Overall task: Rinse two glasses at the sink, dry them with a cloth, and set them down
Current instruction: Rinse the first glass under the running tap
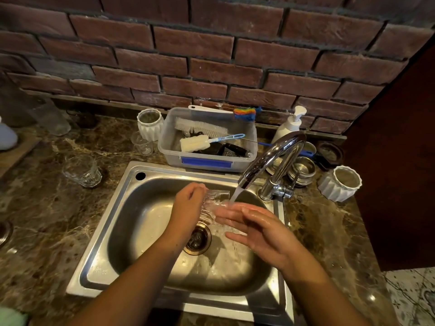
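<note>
Head view: faucet (270, 158) over glass (211, 204), brush tub (170, 156) behind sink (94, 245)

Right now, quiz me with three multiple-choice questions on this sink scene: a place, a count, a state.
1. Where does the spare glass stand? A. on the counter left of the sink; B. in a drawer; C. on a shelf.
2. How many white ribbed pots show? A. one; B. two; C. four.
3. The tap is: A. off; B. running; C. capped.
1 A, it sits beside the sink's left rim.
2 B, one left of the tub, one right of the tap.
3 B, water streams onto the held glass in the left hand.
</note>
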`<state>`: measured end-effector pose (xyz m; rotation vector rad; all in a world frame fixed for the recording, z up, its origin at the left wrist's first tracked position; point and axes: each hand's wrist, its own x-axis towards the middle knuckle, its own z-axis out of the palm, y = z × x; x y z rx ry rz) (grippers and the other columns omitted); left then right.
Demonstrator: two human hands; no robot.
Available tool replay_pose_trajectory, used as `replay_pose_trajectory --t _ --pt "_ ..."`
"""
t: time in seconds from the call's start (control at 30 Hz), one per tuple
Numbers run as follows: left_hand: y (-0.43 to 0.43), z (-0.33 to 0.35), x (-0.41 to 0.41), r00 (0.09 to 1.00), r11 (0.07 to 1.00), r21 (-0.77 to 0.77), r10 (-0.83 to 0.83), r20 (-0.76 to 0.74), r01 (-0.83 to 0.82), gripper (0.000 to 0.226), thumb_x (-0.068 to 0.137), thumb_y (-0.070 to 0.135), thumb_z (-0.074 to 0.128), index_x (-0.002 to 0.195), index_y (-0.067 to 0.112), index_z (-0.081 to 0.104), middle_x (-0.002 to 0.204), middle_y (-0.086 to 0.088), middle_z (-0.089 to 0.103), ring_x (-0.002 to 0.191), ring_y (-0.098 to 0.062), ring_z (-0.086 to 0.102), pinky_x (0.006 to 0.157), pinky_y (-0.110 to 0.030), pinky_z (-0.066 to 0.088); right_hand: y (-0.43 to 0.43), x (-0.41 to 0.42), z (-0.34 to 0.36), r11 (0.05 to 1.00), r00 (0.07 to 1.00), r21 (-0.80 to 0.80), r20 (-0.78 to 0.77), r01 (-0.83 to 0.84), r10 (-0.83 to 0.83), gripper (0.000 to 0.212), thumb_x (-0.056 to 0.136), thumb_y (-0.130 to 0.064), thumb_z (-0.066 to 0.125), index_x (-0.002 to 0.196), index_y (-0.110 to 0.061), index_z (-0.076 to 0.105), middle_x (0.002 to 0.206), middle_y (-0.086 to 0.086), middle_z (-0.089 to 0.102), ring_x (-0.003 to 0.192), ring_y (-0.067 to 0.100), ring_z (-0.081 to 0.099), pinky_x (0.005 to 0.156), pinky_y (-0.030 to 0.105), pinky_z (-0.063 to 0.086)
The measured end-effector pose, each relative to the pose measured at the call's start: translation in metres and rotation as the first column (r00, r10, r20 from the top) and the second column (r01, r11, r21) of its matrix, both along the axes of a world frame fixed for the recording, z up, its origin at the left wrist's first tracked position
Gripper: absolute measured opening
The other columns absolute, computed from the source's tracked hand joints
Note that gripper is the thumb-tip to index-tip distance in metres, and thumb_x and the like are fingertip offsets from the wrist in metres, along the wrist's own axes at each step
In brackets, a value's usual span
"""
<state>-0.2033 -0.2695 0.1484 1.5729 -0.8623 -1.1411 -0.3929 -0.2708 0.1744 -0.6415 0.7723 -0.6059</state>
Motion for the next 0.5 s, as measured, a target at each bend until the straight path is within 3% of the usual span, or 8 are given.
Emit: replay_pose_trajectory --t 0.1,0.17,0.27,0.37,0.43,0.5 --pt "0.003 -0.003 -0.01 0.998 0.999 -0.008 -0.053 0.022 0.053 0.026 0.101 0.018 0.046 0.087 0.013 0.067 0.072 0.004 0.067 0.068 -0.006 0.064 0.061 -0.018 0.053 0.002 0.017 -0.002 0.99 0.991 0.137 0.116 0.044 -0.06 0.041 0.096 -0.024 0.058 0.13 -0.002 0.064 0.131 0.023 0.064 0.119 0.035 0.063 0.109 0.057 0.037" --pt "0.005 -0.006 -0.015 1.0 0.999 0.038 -0.029 0.003 0.029 0.026 0.103 0.017 0.045 0.09 0.013 0.068 0.074 0.0 0.069 0.07 -0.009 0.068 0.062 -0.02 0.055 0.005 0.026 -0.005 0.98 0.988 0.183 0.114 0.078 -0.1 0.044 0.097 -0.026 0.054 0.133 -0.002 0.061 0.132 0.024 0.062 0.116 0.034 0.063 0.108 0.057 0.039" --pt "0.006 -0.008 -0.011 0.998 0.996 0.091 0.004 -0.066 0.002 0.029 0.104 0.02 0.045 0.092 0.008 0.068 0.078 -0.008 0.069 0.076 -0.022 0.066 0.07 -0.033 0.053 0.004 0.024 -0.001 0.997 0.999 0.061 0.001 0.052 -0.052 0.039 0.094 -0.028 0.057 0.125 -0.008 0.069 0.132 0.021 0.066 0.119 0.033 0.064 0.11 0.055 0.04" --pt "0.008 -0.007 -0.007 0.981 0.986 0.167 0.051 -0.187 -0.019 0.034 0.105 0.029 0.043 0.099 0.006 0.068 0.092 -0.019 0.073 0.085 -0.03 0.068 0.077 -0.041 0.053 0.005 0.021 0.006 0.993 0.986 -0.116 -0.169 -0.021 0.001 0.035 0.09 -0.031 0.064 0.12 -0.016 0.072 0.125 0.012 0.071 0.118 0.026 0.066 0.097 0.045 0.051" --pt "0.01 -0.006 -0.009 0.971 0.99 0.141 0.037 -0.237 -0.004 0.035 0.104 0.033 0.042 0.098 0.01 0.068 0.094 -0.018 0.073 0.085 -0.028 0.07 0.076 -0.041 0.054 0.006 0.027 0.006 0.988 0.973 -0.151 -0.232 -0.044 0.008 0.033 0.093 -0.027 0.063 0.123 -0.016 0.069 0.124 0.009 0.072 0.12 0.024 0.066 0.091 0.04 0.057" --pt "0.013 -0.006 -0.014 0.985 0.998 0.058 -0.022 -0.174 0.033 0.03 0.103 0.032 0.044 0.096 0.013 0.066 0.092 -0.014 0.072 0.083 -0.022 0.07 0.072 -0.035 0.055 0.005 0.035 0.003 0.994 0.968 -0.109 -0.252 -0.006 -0.022 0.031 0.098 -0.025 0.059 0.123 -0.011 0.068 0.121 0.011 0.073 0.117 0.025 0.068 0.088 0.041 0.059"
